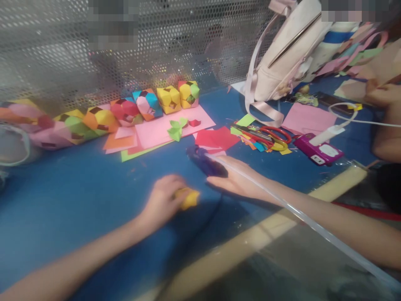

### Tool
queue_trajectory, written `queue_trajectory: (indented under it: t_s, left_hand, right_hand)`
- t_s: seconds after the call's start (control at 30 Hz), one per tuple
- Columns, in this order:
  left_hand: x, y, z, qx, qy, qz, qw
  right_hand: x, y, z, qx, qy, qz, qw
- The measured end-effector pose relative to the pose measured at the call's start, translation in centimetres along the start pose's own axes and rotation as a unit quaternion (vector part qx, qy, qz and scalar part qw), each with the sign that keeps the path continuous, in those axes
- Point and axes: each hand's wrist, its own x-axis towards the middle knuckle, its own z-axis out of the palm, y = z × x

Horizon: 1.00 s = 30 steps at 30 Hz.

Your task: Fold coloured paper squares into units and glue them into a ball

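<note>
My left hand (163,195) is closed around a small yellow folded paper piece (189,199), held over the blue tabletop (94,192); motion blurs it. My right hand (239,177) grips a dark blue glue gun (205,161), its nozzle pointing left toward the back. A long clear glue stick (300,214) runs back from the gun along my right forearm. Just beyond the gun lie red paper sheets (217,139). Farther back, a light green folded paper piece (176,129) and a small red one (194,123) rest on a pink sheet (150,133).
A row of colourful folded paper balls (125,112) lines the perforated metal panel (213,50). To the right are scissors (275,136), paper scraps, a purple power adapter (318,149) with a white plug, and a pale bag (282,50). Another person's hand (385,98) is at far right.
</note>
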Motion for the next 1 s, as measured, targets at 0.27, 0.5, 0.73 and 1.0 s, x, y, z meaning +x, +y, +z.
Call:
queue_trajectory:
  t_s: [0.27,0.5,0.73,1.0]
  left_hand:
    - [0.9,0.3,-0.4,-0.224,0.041,-0.177,0.958]
    - [3.5,-1.6,0.0,-0.339,0.129,-0.206,0.909]
    - [4.6,-2.6,0.4,-0.38,0.15,-0.233,0.883]
    - [4.6,-2.0,0.4,-0.369,0.126,-0.241,0.889]
  right_hand:
    - [3.1,-0.9,1.9,0.076,0.032,0.026,0.996]
    - [1.4,-1.4,0.6,0.213,0.048,0.107,0.97]
    - [0.0,-1.3,1.3,0.129,0.111,-0.008,0.985]
    - [-0.3,-0.1,2.9,0.1,0.034,-0.04,0.994]
